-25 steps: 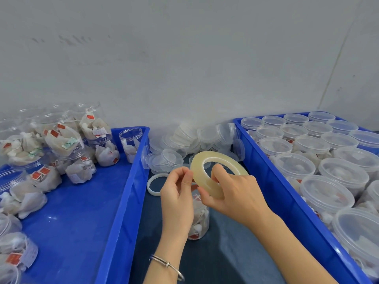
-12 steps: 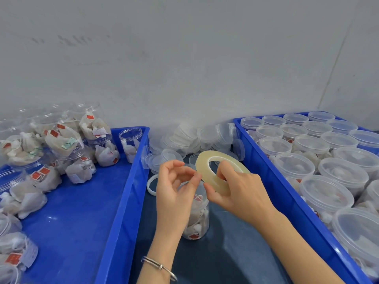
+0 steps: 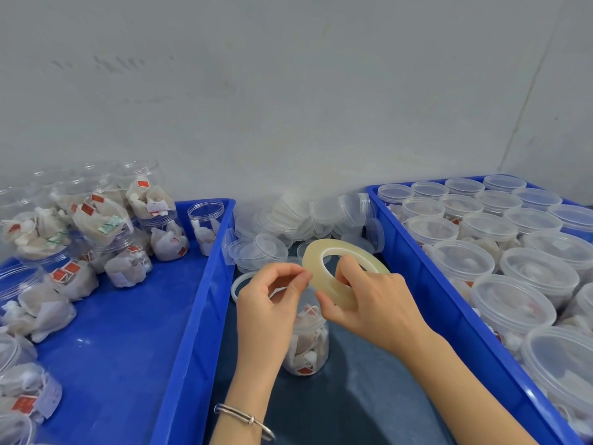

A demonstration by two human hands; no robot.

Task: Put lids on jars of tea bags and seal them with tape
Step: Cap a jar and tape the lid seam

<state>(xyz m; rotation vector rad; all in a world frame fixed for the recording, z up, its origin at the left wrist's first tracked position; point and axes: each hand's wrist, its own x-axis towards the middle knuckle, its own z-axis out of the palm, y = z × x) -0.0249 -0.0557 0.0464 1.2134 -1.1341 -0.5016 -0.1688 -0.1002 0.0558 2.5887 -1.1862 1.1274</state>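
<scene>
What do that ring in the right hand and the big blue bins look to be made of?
Tape roll: likely clear plastic tape, glossy and yellowish, wound in a ring.
Left bin and right bin: apparently rigid moulded plastic, smooth with a slight sheen.

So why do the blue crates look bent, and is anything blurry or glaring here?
Head view: the wide-angle lens bows the left crate and right crate outward; lighting is soft and even, with faint shadows; the lidded jars show mild sheen, no harsh glare; the tape roll and both hands look fairly sharp, the picture's edges softer.
</scene>
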